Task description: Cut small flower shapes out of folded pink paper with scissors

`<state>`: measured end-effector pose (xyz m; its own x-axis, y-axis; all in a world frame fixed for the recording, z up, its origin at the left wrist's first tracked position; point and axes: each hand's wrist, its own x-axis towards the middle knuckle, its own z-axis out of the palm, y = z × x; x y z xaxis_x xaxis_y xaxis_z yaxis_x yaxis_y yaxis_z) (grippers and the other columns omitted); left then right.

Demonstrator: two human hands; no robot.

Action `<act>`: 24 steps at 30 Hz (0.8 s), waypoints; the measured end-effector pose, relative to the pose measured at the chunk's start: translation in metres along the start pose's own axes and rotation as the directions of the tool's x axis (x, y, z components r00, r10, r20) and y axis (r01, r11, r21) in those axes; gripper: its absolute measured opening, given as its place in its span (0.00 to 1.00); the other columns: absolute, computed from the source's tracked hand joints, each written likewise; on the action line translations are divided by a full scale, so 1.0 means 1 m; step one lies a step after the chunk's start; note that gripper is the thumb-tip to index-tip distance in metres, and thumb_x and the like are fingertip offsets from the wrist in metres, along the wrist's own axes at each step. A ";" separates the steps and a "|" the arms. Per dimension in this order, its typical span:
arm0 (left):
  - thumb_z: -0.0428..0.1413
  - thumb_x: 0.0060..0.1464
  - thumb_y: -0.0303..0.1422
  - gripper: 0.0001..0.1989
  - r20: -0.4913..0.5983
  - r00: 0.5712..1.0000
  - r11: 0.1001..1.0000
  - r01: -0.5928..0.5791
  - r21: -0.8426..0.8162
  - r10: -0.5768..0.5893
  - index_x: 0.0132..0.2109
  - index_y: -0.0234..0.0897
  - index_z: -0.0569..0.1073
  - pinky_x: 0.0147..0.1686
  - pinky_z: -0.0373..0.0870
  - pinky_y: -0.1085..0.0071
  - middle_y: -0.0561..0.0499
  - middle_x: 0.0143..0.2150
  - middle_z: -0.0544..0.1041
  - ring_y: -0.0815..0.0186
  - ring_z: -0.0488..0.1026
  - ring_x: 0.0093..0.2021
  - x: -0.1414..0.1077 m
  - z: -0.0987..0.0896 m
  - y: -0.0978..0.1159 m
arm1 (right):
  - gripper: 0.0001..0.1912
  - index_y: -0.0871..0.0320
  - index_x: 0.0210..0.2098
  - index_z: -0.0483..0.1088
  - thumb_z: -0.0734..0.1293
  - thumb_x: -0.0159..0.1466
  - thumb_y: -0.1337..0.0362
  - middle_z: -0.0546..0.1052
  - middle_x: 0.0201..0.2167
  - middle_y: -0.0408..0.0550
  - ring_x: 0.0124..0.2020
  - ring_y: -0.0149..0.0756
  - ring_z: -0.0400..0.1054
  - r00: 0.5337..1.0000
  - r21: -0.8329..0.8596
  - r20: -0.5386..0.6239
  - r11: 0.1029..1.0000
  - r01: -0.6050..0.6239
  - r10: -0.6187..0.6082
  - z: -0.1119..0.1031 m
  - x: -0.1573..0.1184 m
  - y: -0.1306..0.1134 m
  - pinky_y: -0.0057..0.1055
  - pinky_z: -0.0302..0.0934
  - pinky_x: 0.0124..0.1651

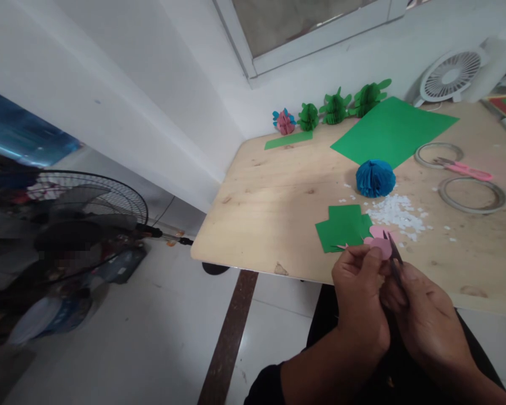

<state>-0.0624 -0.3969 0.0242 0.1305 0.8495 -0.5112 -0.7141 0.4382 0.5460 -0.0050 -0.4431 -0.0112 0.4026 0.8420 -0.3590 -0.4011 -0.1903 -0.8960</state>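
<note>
Between the thumb and fingers of my left hand [358, 287] is a small piece of pink paper [380, 247] with a rounded edge. My right hand [425, 315] grips dark scissors [395, 256], their blades parted at the right edge of the pink paper. The scissors' handles are mostly hidden by my fingers. Just beyond my left hand lie green paper pieces [343, 222], overlapping on the table. White paper bits [398, 214] are scattered past the scissors, and a round blue pleated paper ball [375, 179] sits behind them.
Along the wall on the wooden table [253, 208] stand a pink-and-blue paper figure [285, 122] and several green ones [336, 107]. A large green sheet [394, 132], tape rolls [472, 195], pink-handled scissors [472, 170] and a white fan [451, 75] are farther right. A floor fan [80, 225] is left.
</note>
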 end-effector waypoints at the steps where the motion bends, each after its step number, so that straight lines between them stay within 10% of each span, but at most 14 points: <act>1: 0.70 0.40 0.31 0.13 0.002 1.000 1.000 -0.001 0.004 0.001 0.28 0.35 0.72 0.29 0.65 0.77 0.56 0.24 0.72 0.75 0.67 0.25 0.000 0.000 0.000 | 0.27 0.54 0.19 0.59 0.66 0.64 0.42 0.56 0.17 0.38 0.20 0.30 0.47 1.000 -0.007 0.000 1.000 0.001 -0.001 0.000 0.000 -0.001 0.29 0.49 0.21; 24: 0.68 0.38 0.31 0.11 0.082 0.997 0.974 -0.003 0.227 -0.016 0.27 0.34 0.74 0.35 0.66 0.72 0.52 0.25 0.76 0.71 0.70 0.27 0.013 -0.012 0.017 | 0.31 0.54 0.17 0.57 0.67 0.60 0.37 0.56 0.17 0.39 0.20 0.28 0.48 0.999 -0.153 0.041 0.988 -0.018 0.025 -0.013 0.003 -0.005 0.27 0.49 0.21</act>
<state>-0.0812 -0.3821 0.0192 0.1980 0.8635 -0.4639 -0.5399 0.4910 0.6836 0.0095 -0.4458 -0.0112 0.3580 0.8572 -0.3701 -0.2779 -0.2806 -0.9187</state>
